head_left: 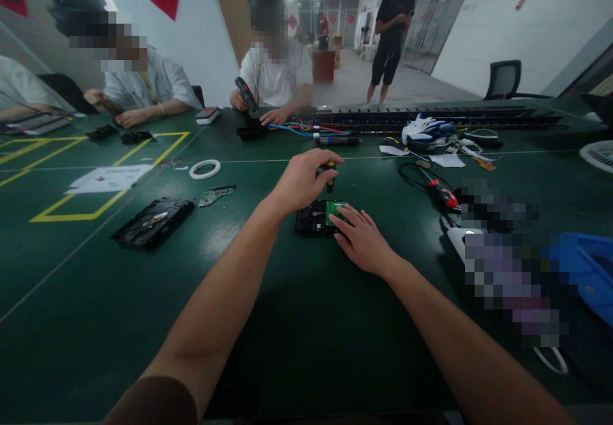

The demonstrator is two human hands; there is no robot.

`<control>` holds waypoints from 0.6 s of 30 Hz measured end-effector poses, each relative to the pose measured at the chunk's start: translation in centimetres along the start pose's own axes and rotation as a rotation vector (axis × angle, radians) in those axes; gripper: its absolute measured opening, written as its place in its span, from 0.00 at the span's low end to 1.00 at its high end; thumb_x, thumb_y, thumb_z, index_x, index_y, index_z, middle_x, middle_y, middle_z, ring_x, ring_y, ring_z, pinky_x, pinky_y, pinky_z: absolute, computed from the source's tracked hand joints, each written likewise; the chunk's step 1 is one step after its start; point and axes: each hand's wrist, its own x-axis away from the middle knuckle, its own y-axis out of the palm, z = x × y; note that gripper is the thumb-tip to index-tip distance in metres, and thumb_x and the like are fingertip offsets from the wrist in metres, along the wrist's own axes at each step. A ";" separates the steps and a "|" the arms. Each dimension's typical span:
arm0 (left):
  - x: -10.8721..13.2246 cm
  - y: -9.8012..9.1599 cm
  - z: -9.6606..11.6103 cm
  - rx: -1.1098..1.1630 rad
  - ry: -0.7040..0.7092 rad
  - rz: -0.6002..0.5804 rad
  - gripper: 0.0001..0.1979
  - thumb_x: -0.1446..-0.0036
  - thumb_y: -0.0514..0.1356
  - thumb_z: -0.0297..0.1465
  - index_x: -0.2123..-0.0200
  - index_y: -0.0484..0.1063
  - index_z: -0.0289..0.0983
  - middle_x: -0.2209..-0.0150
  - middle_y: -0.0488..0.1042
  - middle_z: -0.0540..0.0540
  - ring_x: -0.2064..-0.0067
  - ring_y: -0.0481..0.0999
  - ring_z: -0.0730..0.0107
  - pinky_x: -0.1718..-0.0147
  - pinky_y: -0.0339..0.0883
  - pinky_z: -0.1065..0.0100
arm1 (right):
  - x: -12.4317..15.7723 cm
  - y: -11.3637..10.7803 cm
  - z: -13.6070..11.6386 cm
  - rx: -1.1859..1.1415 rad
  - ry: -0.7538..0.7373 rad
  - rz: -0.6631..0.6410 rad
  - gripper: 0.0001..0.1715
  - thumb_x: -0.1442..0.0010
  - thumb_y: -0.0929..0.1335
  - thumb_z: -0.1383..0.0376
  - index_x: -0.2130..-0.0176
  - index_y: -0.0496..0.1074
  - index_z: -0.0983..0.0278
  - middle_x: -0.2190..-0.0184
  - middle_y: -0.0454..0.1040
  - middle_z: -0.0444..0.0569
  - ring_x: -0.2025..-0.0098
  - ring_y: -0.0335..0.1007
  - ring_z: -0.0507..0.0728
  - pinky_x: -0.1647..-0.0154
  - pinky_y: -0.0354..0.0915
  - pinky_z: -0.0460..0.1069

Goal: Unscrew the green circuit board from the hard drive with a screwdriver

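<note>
My left hand [309, 179] is closed around a short screwdriver [330, 181] with a black and yellow handle, held upright above a black device housing [309, 219]. Whether the screwdriver's tip touches anything is hard to make out. Set in the housing is a green circuit board [335, 211]. My right hand [361, 237] lies over the right part of the housing with its fingers stretched out, fingertips on the board's edge. That hand covers the housing's right end.
Left of my arm lie another opened black housing [153, 222], a loose circuit board [216, 195] and a white tape roll [205, 169]. A red-black screwdriver [443, 194] and blue-white gloves [426, 133] are on the right. Across the table, a co-worker holds a power screwdriver [246, 94].
</note>
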 end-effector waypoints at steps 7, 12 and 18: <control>0.0 0.1 -0.4 0.010 -0.007 -0.059 0.19 0.35 0.56 0.21 0.45 0.77 0.39 0.47 0.81 0.43 0.47 0.80 0.61 0.45 0.73 0.58 | 0.0 0.2 0.3 -0.011 -0.003 0.001 0.29 0.26 0.61 0.58 0.30 0.64 0.55 0.26 0.59 0.52 0.22 0.44 0.66 0.26 0.47 0.72; 0.0 -0.3 -0.2 0.032 0.035 -0.043 0.19 0.34 0.54 0.21 0.46 0.79 0.37 0.45 0.80 0.42 0.44 0.79 0.62 0.41 0.71 0.57 | 0.0 0.1 0.1 -0.002 -0.003 0.005 0.28 0.26 0.61 0.59 0.30 0.64 0.56 0.26 0.59 0.53 0.22 0.45 0.66 0.26 0.48 0.71; -0.1 -0.2 -0.3 -0.019 0.016 0.030 0.15 0.34 0.59 0.24 0.49 0.82 0.40 0.53 0.80 0.43 0.52 0.78 0.64 0.48 0.73 0.60 | 0.0 0.2 0.1 0.009 -0.011 0.015 0.28 0.25 0.61 0.60 0.30 0.65 0.59 0.26 0.59 0.54 0.22 0.45 0.65 0.26 0.49 0.70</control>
